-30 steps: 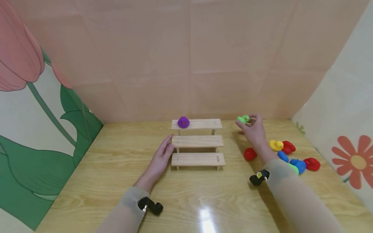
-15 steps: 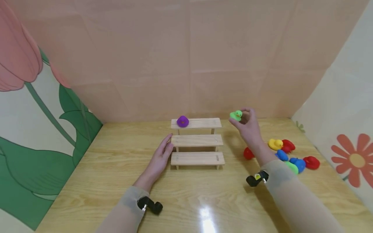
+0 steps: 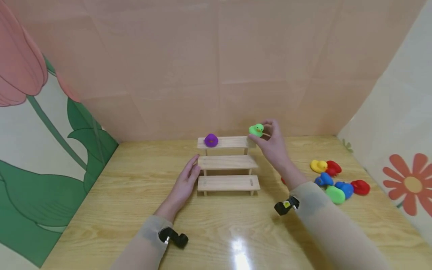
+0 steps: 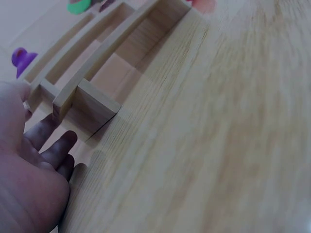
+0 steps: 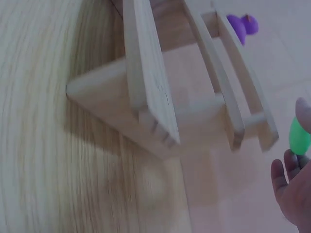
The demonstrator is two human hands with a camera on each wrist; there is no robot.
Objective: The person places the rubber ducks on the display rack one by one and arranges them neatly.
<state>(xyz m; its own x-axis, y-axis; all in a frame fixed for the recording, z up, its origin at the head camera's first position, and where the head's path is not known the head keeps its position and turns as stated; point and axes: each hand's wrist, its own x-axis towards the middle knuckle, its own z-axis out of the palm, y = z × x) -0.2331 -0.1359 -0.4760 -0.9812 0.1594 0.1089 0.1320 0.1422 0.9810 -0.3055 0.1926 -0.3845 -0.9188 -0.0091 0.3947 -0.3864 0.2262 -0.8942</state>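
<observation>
A three-step wooden rack (image 3: pixel 227 162) stands in the middle of the table. On the left part of its top step sits a purple rubber duck (image 3: pixel 211 140). Between thumb and fingers my right hand (image 3: pixel 274 145) pinches a green rubber duck (image 3: pixel 256 130), held just over the right end of the top step. The same green duck (image 5: pixel 299 137) shows partly behind the fingers in the right wrist view. My left hand (image 3: pixel 185 182) rests at the rack's left side, its fingers fairly straight; in the left wrist view the fingertips meet the rack's end.
Several rubber ducks lie in a group at the right: a yellow duck (image 3: pixel 318 166), a red duck (image 3: pixel 360 188), a blue duck (image 3: pixel 324 179) and an overturned green duck (image 3: pixel 335 195) among them. Another red thing (image 3: pixel 283 181) is mostly hidden by the right forearm. A wall stands behind the table.
My right hand has carried the green duck leftward, from right of the rack to above the top step's right end. The left hand has stayed beside the rack.
</observation>
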